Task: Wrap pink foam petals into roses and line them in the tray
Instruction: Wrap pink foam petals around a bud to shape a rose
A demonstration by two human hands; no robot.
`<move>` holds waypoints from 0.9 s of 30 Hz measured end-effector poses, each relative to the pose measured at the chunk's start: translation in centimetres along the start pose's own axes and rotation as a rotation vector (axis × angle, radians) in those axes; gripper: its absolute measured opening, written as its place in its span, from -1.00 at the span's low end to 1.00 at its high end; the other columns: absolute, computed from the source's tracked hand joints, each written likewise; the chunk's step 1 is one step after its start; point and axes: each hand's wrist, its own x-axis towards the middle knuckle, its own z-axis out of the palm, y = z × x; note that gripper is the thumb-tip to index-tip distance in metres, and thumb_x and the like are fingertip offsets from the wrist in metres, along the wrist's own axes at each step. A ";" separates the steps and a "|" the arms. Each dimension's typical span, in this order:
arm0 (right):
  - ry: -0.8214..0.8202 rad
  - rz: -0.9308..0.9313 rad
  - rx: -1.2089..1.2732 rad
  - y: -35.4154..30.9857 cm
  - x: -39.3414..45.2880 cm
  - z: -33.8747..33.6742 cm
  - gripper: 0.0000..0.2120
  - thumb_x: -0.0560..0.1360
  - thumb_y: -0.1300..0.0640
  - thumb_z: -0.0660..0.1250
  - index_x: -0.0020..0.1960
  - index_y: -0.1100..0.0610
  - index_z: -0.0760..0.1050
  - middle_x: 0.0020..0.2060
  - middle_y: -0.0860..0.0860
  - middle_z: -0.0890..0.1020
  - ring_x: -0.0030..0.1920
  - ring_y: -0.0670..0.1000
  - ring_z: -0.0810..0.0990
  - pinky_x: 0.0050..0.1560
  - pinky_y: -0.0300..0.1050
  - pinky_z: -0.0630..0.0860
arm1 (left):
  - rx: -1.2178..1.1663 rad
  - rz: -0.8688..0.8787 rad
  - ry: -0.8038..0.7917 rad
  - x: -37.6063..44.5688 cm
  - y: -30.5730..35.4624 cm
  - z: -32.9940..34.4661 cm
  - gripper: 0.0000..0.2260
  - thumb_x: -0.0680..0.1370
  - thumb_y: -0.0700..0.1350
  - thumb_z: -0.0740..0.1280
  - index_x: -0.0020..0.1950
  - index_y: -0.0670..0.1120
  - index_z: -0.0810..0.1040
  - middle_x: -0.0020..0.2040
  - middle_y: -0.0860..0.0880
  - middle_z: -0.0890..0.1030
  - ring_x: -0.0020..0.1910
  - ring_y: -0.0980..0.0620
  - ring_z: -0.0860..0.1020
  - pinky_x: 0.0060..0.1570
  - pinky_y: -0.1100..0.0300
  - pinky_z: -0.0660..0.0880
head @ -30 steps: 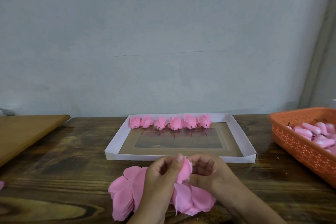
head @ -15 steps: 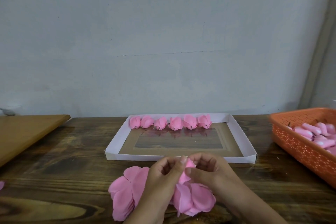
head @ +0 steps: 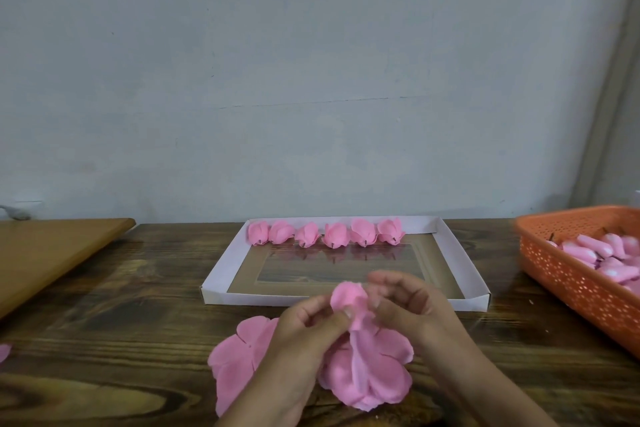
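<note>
Just in front of the tray (head: 221,295) with 6 roses (head: 326,234) along its far wall, left hand (head: 304,329) pinches the rolled petal bud (head: 349,298), right hand (head: 401,302) loosely curled beside it, grip unclear; wrap next petal snug, keep base pinched.

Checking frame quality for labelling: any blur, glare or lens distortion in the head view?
Head view: right hand fingers motion-blurred, left hand sharper; soft reflections of the roses on the glossy tray floor; wide-angle bowing at the orange basket; lighting flat, shadows faint.
</note>
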 end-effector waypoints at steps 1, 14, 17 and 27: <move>0.016 -0.024 -0.051 0.0 -0.1 0.0 -0.57 0.31 0.09 0.61 0.14 0.08 0.62 0.03 0.03 0.71 0.06 -0.02 0.68 -0.08 -0.22 0.61 | -0.065 -0.014 0.052 0.0 0.2 -0.1 -0.70 0.41 -0.12 0.54 0.09 -0.21 0.70 0.09 -0.30 0.69 0.09 -0.26 0.65 0.25 -0.18 0.52; -0.068 -0.628 -1.018 3.3 -0.6 0.7 -0.33 0.28 -0.15 0.50 0.30 -0.26 0.27 0.43 -0.18 0.23 0.46 -0.23 0.19 0.31 -0.28 0.23 | -0.373 -0.025 0.129 -0.4 1.1 0.0 -0.68 0.51 -0.10 0.39 0.11 -0.34 0.57 0.12 -0.41 0.56 0.14 -0.33 0.55 0.31 -0.21 0.40; 0.077 -0.795 -0.972 3.4 -0.3 0.6 -0.50 0.36 0.08 0.53 0.24 -0.09 0.45 0.31 0.01 0.45 0.35 -0.07 0.42 0.22 -0.21 0.45 | -0.400 -0.022 0.087 -0.5 0.7 0.2 -0.61 0.49 -0.11 0.40 0.14 -0.41 0.55 0.12 -0.43 0.56 0.14 -0.36 0.57 0.30 -0.21 0.42; 0.113 -0.406 -0.400 1.8 -0.7 1.8 -0.92 0.40 -0.04 0.52 -0.11 -0.17 0.71 0.07 -0.16 0.61 0.20 -0.10 0.58 0.14 -0.13 0.53 | -0.416 0.034 0.008 0.0 0.2 0.2 -0.86 0.51 -0.24 0.38 -0.13 -0.30 0.68 -0.12 -0.30 0.66 -0.12 -0.17 0.70 -0.14 0.10 0.65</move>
